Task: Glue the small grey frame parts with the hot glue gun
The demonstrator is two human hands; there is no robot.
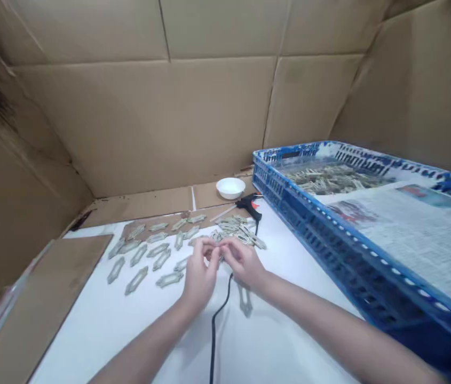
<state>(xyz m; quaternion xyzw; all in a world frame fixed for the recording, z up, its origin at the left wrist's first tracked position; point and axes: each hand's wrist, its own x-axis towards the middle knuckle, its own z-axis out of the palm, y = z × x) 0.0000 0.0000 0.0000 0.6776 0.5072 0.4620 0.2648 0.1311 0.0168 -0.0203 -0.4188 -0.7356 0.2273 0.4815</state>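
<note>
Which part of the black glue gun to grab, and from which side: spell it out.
Take the glue gun by its handle, coming from the near side, probably with the right hand. The handle slants back toward the person, while the pale stick juts out to the left and the front end points toward the blue crate, so the near side looks easiest.

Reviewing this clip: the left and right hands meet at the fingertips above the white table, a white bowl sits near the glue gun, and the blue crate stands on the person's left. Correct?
Not quite: the head view shows the blue crate on the person's right. The left hand and right hand do meet there, and the white bowl sits near the glue gun.
</note>
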